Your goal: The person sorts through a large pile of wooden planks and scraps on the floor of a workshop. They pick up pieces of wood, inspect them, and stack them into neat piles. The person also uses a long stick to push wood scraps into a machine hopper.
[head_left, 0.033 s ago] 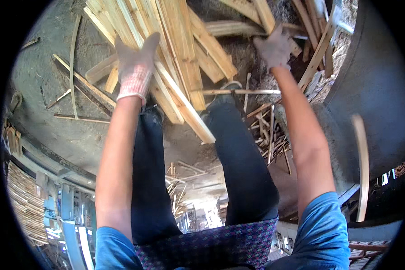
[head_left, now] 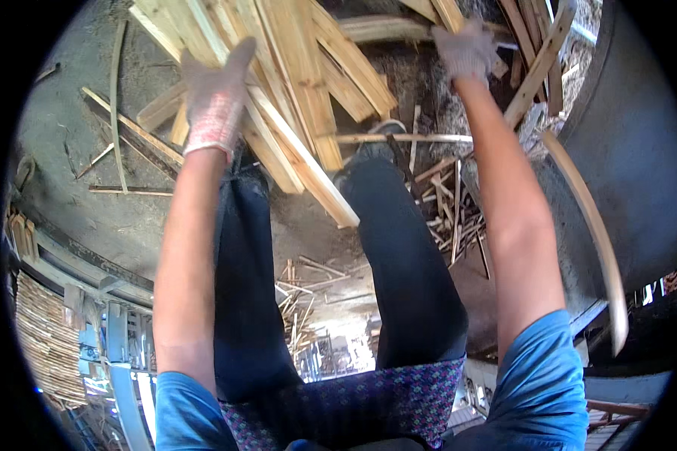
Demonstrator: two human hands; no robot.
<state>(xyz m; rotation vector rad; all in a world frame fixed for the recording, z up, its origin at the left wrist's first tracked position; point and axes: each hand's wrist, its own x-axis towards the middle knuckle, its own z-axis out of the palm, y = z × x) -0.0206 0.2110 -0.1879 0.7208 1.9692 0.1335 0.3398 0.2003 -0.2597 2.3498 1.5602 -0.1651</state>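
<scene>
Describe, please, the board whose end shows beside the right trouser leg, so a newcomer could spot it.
Find the pile of pale boards at the top, by the gloved left hand. From it, one board slants down to the right trouser leg. Its end reaches lower in the picture than its neighbours'.

Planks (head_left: 301, 75): pale, flat, overlapping in a fan, partly beneath left hand (head_left: 214, 98) | Board (head_left: 449, 13): pale, narrow, slanted, at right hand (head_left: 466, 52)

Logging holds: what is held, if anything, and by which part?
Left grip lies on the boards, right grip at a plank; whether either holds cannot be told.
</scene>
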